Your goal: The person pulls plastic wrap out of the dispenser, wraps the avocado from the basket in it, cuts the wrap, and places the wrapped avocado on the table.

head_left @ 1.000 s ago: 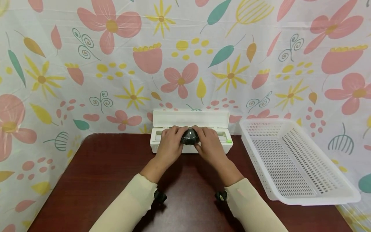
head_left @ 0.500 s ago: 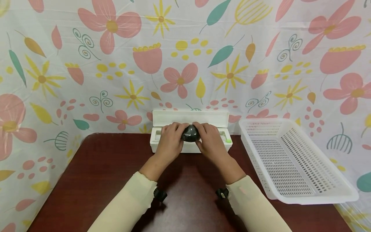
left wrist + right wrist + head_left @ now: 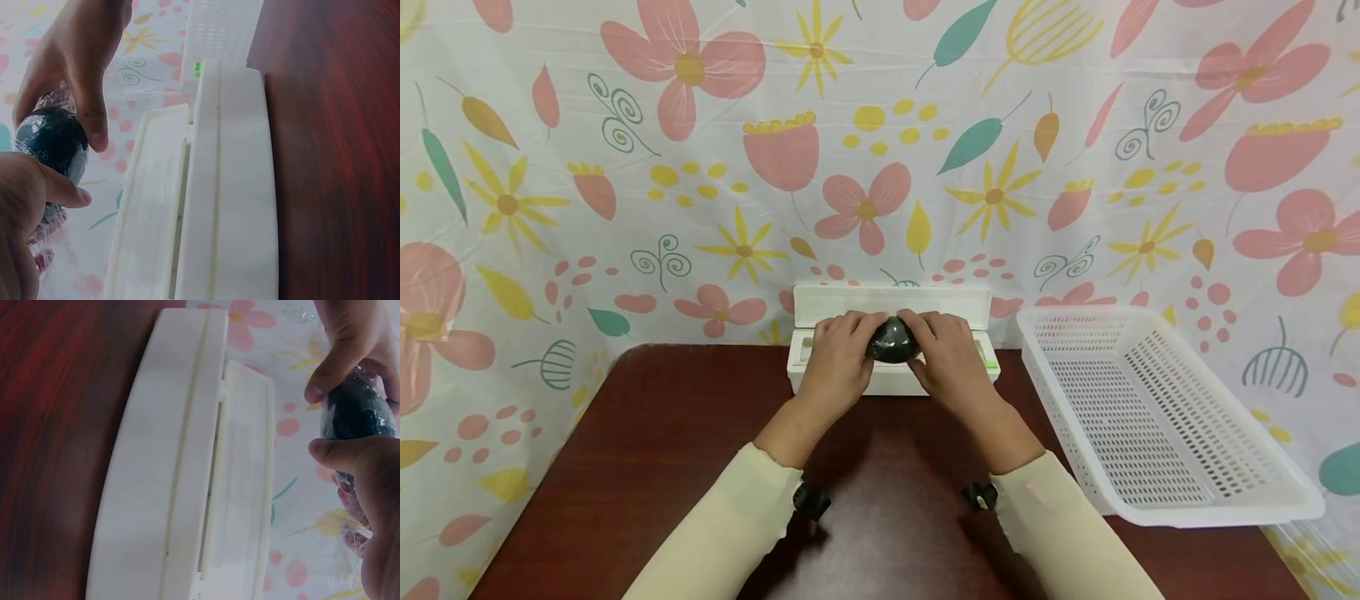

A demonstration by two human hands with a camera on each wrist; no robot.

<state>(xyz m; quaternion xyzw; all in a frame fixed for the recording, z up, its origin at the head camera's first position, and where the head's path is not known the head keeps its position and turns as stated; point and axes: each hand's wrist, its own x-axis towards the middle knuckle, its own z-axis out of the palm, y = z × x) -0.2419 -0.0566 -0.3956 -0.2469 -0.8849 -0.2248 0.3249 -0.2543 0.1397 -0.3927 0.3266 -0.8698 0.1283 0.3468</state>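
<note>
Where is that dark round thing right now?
In the head view the dark ball, wrapped in clear film, is held between the left hand and right hand, above the open white dispenser at the table's far edge, left of the basket.

Both forearms reach forward, converging. The left hand (image 3: 837, 362) and right hand (image 3: 950, 360) meet, fingers curled in a shared grip.

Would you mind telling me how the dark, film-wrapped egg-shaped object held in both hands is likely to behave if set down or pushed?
The dark rounded object would probably roll if set on the table, given its egg-like shape. The clear film around it looks thin and crinkled, so likely floppy and perhaps a little slippery. The left hand and right hand hold it easily by the fingertips, suggesting it is fairly light.
</note>
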